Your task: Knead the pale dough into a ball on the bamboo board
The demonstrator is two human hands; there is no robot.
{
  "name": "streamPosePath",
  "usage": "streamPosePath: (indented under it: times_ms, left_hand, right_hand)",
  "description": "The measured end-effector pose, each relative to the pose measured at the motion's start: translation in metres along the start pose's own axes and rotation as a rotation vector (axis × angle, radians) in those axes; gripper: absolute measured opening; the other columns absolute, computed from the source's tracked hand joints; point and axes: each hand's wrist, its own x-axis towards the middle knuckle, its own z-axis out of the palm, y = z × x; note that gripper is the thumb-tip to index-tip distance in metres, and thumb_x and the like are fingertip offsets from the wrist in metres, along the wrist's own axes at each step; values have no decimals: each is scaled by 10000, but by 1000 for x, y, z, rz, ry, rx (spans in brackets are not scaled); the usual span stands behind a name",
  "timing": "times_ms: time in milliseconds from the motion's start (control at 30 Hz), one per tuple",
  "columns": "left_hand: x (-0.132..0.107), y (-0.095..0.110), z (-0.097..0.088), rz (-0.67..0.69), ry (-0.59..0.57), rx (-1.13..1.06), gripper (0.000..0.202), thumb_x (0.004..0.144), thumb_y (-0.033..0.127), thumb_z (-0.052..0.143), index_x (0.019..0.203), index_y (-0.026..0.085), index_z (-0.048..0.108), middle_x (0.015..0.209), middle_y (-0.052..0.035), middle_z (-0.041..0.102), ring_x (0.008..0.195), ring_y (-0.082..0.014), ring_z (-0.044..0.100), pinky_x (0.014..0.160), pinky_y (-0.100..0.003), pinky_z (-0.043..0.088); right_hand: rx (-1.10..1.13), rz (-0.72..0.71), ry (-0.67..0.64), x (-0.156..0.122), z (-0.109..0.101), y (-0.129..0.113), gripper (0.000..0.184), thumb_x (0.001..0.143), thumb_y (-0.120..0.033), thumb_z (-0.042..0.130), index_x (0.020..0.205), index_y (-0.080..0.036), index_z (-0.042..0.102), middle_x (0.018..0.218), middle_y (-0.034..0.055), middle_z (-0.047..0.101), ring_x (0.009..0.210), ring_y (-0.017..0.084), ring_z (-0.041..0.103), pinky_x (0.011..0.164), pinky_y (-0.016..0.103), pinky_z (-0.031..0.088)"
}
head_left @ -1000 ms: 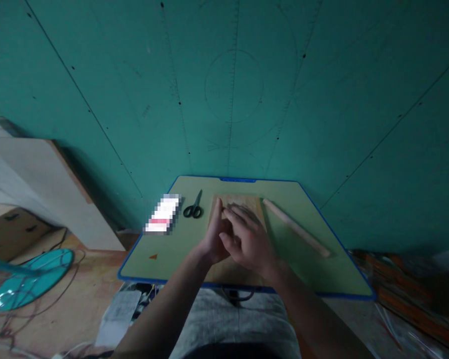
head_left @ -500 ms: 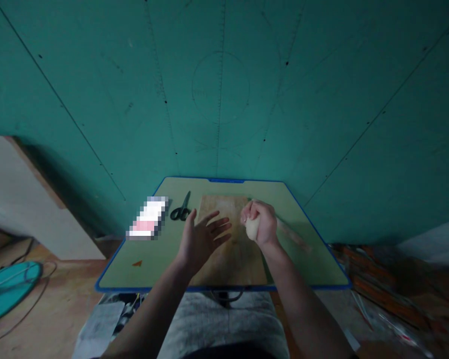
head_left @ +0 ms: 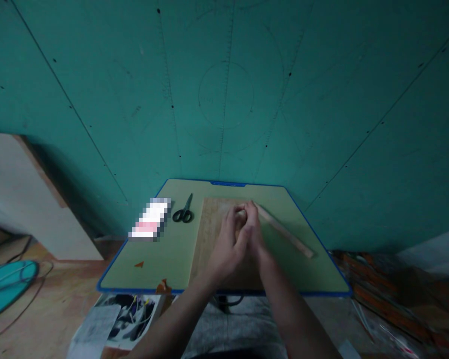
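In the middle of the frame, the left hand (head_left: 229,244) and right hand (head_left: 256,234) cup together around a pale lump (head_left: 241,216), over a wooden board (head_left: 205,239). At the lower left, a white box (head_left: 155,314) holds messy wires (head_left: 145,303).

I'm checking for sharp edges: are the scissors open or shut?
Shut. The scissors show blades lying together, tapering to a single tip, handle loops side by side.
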Motion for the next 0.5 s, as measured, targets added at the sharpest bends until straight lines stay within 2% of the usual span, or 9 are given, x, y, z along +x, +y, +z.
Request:
streamPosePath:
  times_ms: [67, 133, 200, 300, 400, 500]
  left_hand:
    - [11, -3, 1, -55, 119, -28, 415, 911, 393, 489, 1261, 179, 554, 1301, -130, 582, 1221, -254, 531, 1027, -399, 413]
    - [23, -5, -5, -113, 184, -67, 331, 893, 413, 480, 1020, 161, 652, 1023, -91, 682, 994, -228, 622, 856, -329, 481]
    - [34, -7, -13, -161, 211, -105, 343, 860, 460, 497, 759, 165, 641, 711, -33, 638, 710, -181, 601, 638, -265, 454]
    - [43, -12, -27, -262, 280, -182, 435, 825, 509, 483, 537, 188, 541, 485, 5, 485, 487, -135, 467, 488, -250, 358]
    - [47, -19, -36, -299, 323, -265, 417, 793, 477, 491, 475, 207, 491, 463, 3, 472, 453, -129, 442, 470, -250, 352]
    - [50, -27, -36, -347, 309, -345, 354, 765, 437, 511, 492, 214, 475, 481, 10, 480, 451, -129, 441, 455, -245, 342]
  right_hand:
    - [-4, -34, -15, -14, 5, 6, 373, 830, -587, 516, 872, -264, 697, 943, -4, 720, 952, 181, 645, 875, 294, 498]
    - [27, -43, -83, -28, 9, 6, 421, 826, -598, 548, 1082, -291, 680, 1245, -16, 660, 1229, 194, 542, 1054, 333, 405]
    - [60, -26, -136, -37, 12, 3, 496, 830, -616, 541, 1200, -300, 634, 1397, -21, 566, 1342, 200, 447, 1126, 368, 336]
    - [69, -35, -114, -43, 10, -4, 514, 841, -601, 519, 1242, -291, 602, 1433, 6, 531, 1346, 220, 448, 1141, 401, 318]
    - [6, -118, -38, -46, 5, -7, 439, 875, -534, 498, 1206, -266, 601, 1357, 52, 583, 1282, 237, 510, 1118, 433, 347]
    - [-162, -256, 8, -57, 4, -5, 358, 918, -470, 468, 1175, -254, 592, 1291, 70, 608, 1218, 237, 550, 1082, 449, 384]
